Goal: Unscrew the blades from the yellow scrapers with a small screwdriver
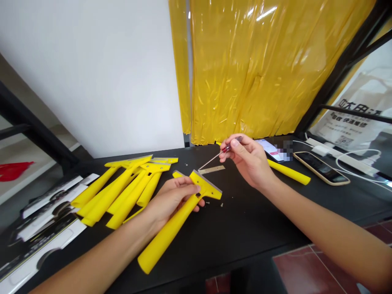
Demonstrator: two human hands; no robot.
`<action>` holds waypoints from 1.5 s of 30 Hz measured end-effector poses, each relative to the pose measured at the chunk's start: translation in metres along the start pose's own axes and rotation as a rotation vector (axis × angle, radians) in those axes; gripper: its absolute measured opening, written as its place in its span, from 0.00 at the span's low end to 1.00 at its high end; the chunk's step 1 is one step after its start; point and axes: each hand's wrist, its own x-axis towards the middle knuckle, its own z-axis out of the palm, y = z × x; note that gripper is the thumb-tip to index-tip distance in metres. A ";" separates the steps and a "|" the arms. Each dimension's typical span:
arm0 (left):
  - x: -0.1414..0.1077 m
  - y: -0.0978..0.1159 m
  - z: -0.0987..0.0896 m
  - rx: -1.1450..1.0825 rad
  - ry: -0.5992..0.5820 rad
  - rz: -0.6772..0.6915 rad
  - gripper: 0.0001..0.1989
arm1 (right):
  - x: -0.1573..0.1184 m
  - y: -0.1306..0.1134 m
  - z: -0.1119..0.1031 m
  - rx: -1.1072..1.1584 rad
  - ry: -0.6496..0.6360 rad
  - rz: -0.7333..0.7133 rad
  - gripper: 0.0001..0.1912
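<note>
My left hand [176,196] is closed around the head end of a yellow scraper [171,232], whose long handle points down toward the near edge of the table. My right hand [249,159] pinches a screwdriver [226,149] with a dark red handle. The screwdriver's thin shaft slants down left, its tip close to the scraper head's upper corner; whether they touch I cannot tell. A flat metal blade [212,170] lies just behind the head. Small screws [222,205] rest on the black table beside it. Several yellow scrapers [128,185] are piled to the left.
Printed white and black packages [45,232] lie at the far left. On the right are a lit phone [272,150], a yellow handle [289,172], a dark phone [321,167] and a white power strip [339,153] with cables. Yellow plastic sheeting [251,73] hangs behind the black table [239,241].
</note>
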 end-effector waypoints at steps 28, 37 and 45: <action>0.006 0.019 -0.019 0.029 0.029 0.086 0.08 | -0.002 -0.001 0.003 -0.103 -0.019 -0.050 0.10; 0.003 0.012 -0.018 0.044 -0.101 0.060 0.08 | -0.005 0.000 0.003 -0.130 -0.052 -0.053 0.09; 0.000 0.018 -0.016 0.040 -0.153 0.028 0.05 | -0.008 -0.002 0.004 -0.090 -0.096 -0.030 0.08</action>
